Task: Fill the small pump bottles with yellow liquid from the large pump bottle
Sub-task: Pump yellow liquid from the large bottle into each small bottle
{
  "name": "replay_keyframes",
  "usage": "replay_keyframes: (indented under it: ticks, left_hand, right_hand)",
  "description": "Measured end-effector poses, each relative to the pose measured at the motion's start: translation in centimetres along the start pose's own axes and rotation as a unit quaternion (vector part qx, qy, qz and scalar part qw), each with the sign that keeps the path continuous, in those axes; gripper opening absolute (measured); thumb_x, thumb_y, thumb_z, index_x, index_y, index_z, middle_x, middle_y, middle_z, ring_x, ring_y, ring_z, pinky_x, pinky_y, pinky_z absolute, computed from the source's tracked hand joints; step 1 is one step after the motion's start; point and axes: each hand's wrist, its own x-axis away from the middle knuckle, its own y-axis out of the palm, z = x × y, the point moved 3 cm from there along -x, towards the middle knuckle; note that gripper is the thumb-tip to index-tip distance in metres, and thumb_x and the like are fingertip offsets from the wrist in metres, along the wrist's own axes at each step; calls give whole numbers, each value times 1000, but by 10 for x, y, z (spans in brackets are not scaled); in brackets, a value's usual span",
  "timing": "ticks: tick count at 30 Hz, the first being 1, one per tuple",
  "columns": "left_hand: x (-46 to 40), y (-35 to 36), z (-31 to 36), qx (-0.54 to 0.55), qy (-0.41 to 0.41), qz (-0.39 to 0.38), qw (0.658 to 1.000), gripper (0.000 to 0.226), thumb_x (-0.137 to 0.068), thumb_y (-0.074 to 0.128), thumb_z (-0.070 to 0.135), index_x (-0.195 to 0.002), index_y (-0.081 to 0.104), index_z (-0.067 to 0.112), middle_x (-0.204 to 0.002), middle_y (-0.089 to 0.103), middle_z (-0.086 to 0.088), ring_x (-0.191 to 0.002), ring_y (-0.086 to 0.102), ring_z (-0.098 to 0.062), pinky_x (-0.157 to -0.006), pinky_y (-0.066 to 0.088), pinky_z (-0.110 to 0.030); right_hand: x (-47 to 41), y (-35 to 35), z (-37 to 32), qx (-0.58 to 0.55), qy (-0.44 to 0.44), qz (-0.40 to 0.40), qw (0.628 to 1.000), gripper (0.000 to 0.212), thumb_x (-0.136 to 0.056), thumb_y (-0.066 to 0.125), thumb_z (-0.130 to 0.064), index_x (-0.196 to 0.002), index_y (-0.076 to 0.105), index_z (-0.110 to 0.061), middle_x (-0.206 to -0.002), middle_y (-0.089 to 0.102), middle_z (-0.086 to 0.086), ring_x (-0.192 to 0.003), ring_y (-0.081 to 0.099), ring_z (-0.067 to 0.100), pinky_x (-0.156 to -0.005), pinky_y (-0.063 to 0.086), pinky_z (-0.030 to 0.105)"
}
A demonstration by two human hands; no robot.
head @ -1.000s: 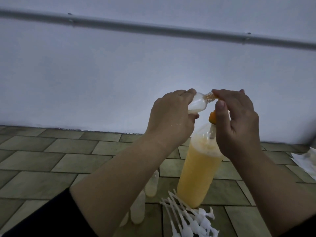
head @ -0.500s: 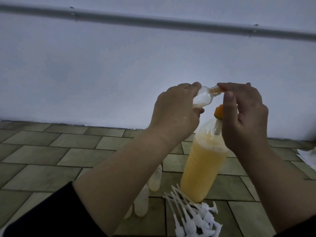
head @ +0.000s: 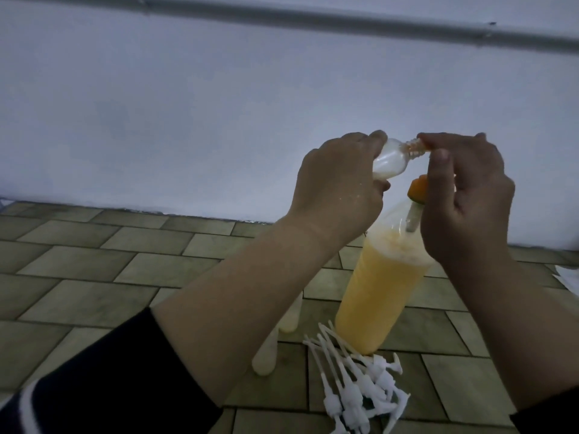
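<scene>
A small bottle [head: 170, 162], tilted above the large bottle [head: 380, 289] on the floor, is gripped by the left hand [head: 336, 186]; its neck is pinched by the right hand [head: 466, 195]. Probably light, thin, slippery; best held around the body.

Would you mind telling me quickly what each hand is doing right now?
Left hand: closed around the small bottle, held tilted.
Right hand: fingers pinched at the bottle's neck; what they hold cannot be told.

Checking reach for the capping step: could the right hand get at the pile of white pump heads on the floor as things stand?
Probably yes, once freed. The right hand is busy at the small bottle's neck, pressing the large bottle's pump. The pump heads lie uncovered beside that bottle's base, below the hand.
</scene>
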Motion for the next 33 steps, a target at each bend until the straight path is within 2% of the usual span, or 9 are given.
replay_keyframes:
  ticks: [8, 11, 14, 18, 20, 22, 25, 28, 33]
  left_hand:
    - [7, 5, -2, 2, -16, -31, 999, 46, -84, 68, 27, -126, 53, 22, -120, 61, 2, -102, 57, -18, -85, 43, -28]
    - [1, -5, -3, 33, -40, -20, 998, 43, -81, 71, 26, -121, 55, 22, -116, 61, 5, -99, 58, -17, -86, 47, -31]
    - [0, -9, -6, 77, -77, -22, 994, 44, -79, 73, 24, -118, 53, 23, -113, 60, 9, -100, 57, -15, -91, 46, -36]
    - [15, -6, -21, 189, -156, -68, 967, 40, -79, 73, 24, -112, 50, 23, -105, 57, 12, -91, 56, -6, -72, 44, -16]
    - [32, -2, -30, 205, -183, -99, 956, 39, -79, 73, 26, -109, 49, 23, -100, 56, 13, -88, 56, -4, -69, 41, -13]
    - [53, 3, -37, 188, -205, -139, 950, 41, -76, 76, 29, -108, 52, 23, -100, 57, 12, -91, 56, -6, -75, 45, -18]
    - [88, 16, -43, 132, -215, -212, 944, 46, -72, 78, 34, -110, 53, 25, -98, 57, 12, -88, 55, -5, -76, 46, -23]
    - [115, 31, -46, 69, -213, -274, 935, 44, -73, 77, 35, -109, 53, 25, -100, 58, 9, -89, 54, -8, -76, 44, -24]
    - [143, 58, -47, -57, -182, -313, 930, 41, -78, 71, 38, -110, 52, 23, -116, 57, 2, -101, 58, -14, -94, 40, -33]
  right_hand:
    - [13, 1, 1, 16, 18, -25, 999, 46, -96, 29, -27, -113, 64, -3, -110, 66, 11, -110, 53, 22, -111, 23, 26]
    - [0, -7, -6, 19, -3, -69, 997, 46, -98, 27, -31, -116, 63, -7, -112, 64, 4, -109, 50, 11, -111, 20, 24]
    - [-11, -13, -14, 0, 2, -92, 996, 49, -101, 27, -31, -100, 65, -2, -94, 66, 4, -89, 47, 0, -105, 26, 23]
    - [-21, -17, -16, 2, 31, -117, 993, 48, -102, 30, -35, -101, 65, -2, -100, 65, 8, -91, 53, 10, -83, 42, 27]
    - [-24, -18, -14, 18, 37, -140, 989, 46, -103, 31, -35, -102, 66, -5, -96, 60, -4, -95, 48, 4, -88, 40, 28]
    - [-26, -19, -10, 31, 40, -152, 987, 42, -103, 32, -35, -105, 67, -10, -96, 55, -11, -97, 44, 0, -93, 38, 25]
    - [-24, -19, -4, 44, 49, -157, 985, 38, -102, 34, -35, -109, 66, -14, -95, 54, -16, -96, 40, -6, -81, 32, 11]
    - [-26, -20, -3, 62, 43, -150, 986, 40, -102, 34, -35, -112, 65, -13, -104, 57, -9, -99, 44, 2, -87, 32, 22]
    - [-24, -18, -2, 61, 41, -186, 980, 41, -102, 33, -37, -122, 60, -14, -121, 59, -6, -111, 45, 5, -111, 29, 40]
